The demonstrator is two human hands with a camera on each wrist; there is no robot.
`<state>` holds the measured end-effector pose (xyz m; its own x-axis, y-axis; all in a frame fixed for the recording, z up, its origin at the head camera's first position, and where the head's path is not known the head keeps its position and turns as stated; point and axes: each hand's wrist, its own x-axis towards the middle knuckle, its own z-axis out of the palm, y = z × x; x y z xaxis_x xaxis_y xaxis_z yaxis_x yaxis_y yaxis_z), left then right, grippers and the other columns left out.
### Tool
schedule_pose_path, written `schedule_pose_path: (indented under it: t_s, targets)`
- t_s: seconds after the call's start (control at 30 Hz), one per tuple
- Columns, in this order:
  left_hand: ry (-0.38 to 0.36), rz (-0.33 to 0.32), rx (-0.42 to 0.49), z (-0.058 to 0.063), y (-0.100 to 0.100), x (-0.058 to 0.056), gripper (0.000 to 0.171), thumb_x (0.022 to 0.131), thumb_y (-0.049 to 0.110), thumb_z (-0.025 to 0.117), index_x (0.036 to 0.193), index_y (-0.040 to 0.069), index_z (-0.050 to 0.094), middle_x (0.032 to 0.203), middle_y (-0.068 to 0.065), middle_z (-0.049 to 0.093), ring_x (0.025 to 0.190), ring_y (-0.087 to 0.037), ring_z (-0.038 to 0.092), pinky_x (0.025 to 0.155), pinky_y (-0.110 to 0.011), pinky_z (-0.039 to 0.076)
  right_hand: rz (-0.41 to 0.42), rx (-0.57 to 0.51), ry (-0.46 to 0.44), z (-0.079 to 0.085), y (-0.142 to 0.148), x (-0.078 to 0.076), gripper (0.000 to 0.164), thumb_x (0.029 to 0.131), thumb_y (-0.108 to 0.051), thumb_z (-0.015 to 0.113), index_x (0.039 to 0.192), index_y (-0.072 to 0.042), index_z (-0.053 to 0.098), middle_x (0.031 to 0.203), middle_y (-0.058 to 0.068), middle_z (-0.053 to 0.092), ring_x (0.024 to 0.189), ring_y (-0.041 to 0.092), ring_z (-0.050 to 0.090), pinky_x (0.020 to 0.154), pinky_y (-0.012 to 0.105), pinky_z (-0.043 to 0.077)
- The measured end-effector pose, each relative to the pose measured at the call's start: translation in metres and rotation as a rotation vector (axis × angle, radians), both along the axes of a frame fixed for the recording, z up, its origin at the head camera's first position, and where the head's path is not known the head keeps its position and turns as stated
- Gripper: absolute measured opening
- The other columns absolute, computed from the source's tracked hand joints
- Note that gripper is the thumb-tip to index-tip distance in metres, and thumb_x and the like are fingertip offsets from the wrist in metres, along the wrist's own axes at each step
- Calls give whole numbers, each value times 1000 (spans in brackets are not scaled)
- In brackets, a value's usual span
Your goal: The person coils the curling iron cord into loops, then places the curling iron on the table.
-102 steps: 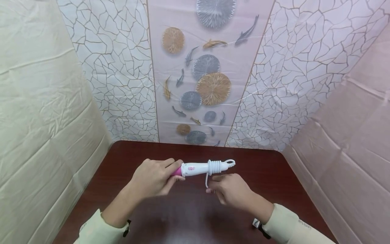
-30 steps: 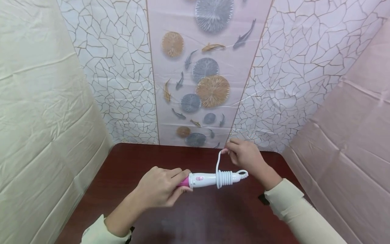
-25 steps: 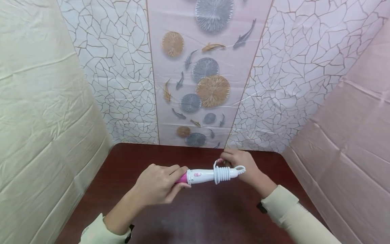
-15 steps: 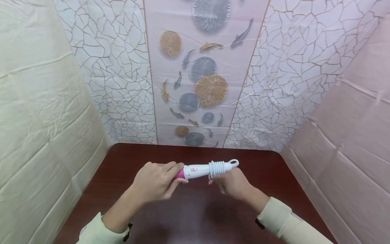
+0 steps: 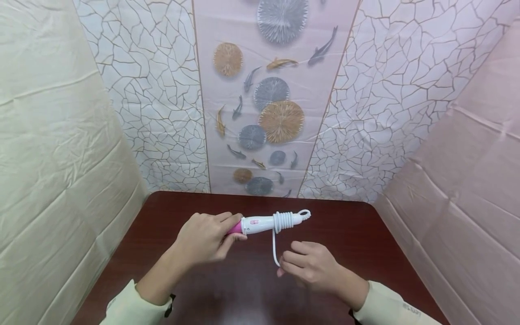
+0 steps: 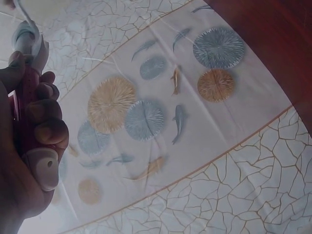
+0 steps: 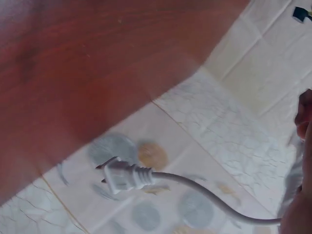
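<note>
In the head view my left hand [image 5: 205, 239] grips the pink barrel of a pink-and-white hair iron [image 5: 260, 224], held level above the table. Several turns of its white cord [image 5: 283, 220] wrap the handle's right part, with a small loop at the tip. From the wrapped turns a length of cord runs down to my right hand [image 5: 309, 267], which pinches it with curled fingers, nearer to me than the iron. The right wrist view shows the two-pin plug [image 7: 126, 175] hanging free on the cord's end. In the left wrist view, fingers curl round the barrel above its white end cap [image 6: 44, 168].
Under both hands lies a dark red-brown table [image 5: 170, 212]. A patterned cloth [image 5: 280, 149] with fish and round motifs hangs behind its far edge. Plain pale cloths flank the left [image 5: 69, 158] and right sides [image 5: 455, 180].
My right hand has carried the cord from the far side of the iron round to the near side, down and toward me. The left hand keeps its grip, with the iron shifted slightly left.
</note>
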<state>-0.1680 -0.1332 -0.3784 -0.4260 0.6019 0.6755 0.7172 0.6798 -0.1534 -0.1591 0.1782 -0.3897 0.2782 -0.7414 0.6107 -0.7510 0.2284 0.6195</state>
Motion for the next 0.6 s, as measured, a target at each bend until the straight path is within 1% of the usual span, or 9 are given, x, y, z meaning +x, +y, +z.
schedule_pose_path:
  t_s: [0.1, 0.2, 0.3, 0.37, 0.47, 0.6]
  targets:
    - [-11, 7, -10, 0, 0, 0, 32, 92, 35, 82, 118, 15, 75, 81, 9, 69, 52, -6, 43, 45, -25, 36, 50, -38, 61, 17, -1, 4, 36, 112, -17, 62, 76, -12, 71, 76, -8, 58, 66, 7, 40, 57, 16, 36]
    - [-15, 11, -37, -1, 0, 0, 33, 94, 39, 83, 117, 17, 74, 79, 9, 65, 52, -6, 40, 45, -25, 34, 99, -77, 96, 31, -2, 5, 36, 109, -14, 66, 74, -10, 72, 75, -6, 60, 64, 8, 39, 56, 17, 35]
    - [-12, 9, -59, -4, 1, 2, 34, 93, 39, 83, 117, 18, 74, 79, 9, 64, 51, -7, 40, 44, -25, 34, 112, -107, 138, 44, -1, 2, 33, 107, -13, 69, 75, -8, 74, 75, -6, 64, 63, 9, 42, 56, 18, 36]
    - [-8, 3, -68, -6, 3, 3, 34, 93, 39, 83, 118, 17, 75, 79, 10, 64, 50, -7, 41, 44, -25, 35, 95, -126, 168, 52, 0, 0, 33, 108, -15, 69, 76, -7, 75, 75, -5, 65, 63, 9, 44, 55, 18, 38]
    - [1, -18, -80, -10, 7, 5, 36, 94, 42, 82, 119, 17, 76, 79, 10, 64, 50, -8, 41, 44, -25, 36, 43, -125, 196, 61, 2, -5, 34, 110, -16, 67, 79, -6, 75, 76, -3, 66, 64, 12, 46, 56, 20, 41]
    - [0, -50, -85, -13, 13, 9, 38, 96, 48, 82, 118, 17, 76, 77, 10, 62, 50, -5, 38, 45, -22, 35, -7, -95, 185, 69, 3, -11, 34, 111, -11, 63, 81, -3, 74, 78, 0, 64, 65, 16, 44, 56, 23, 37]
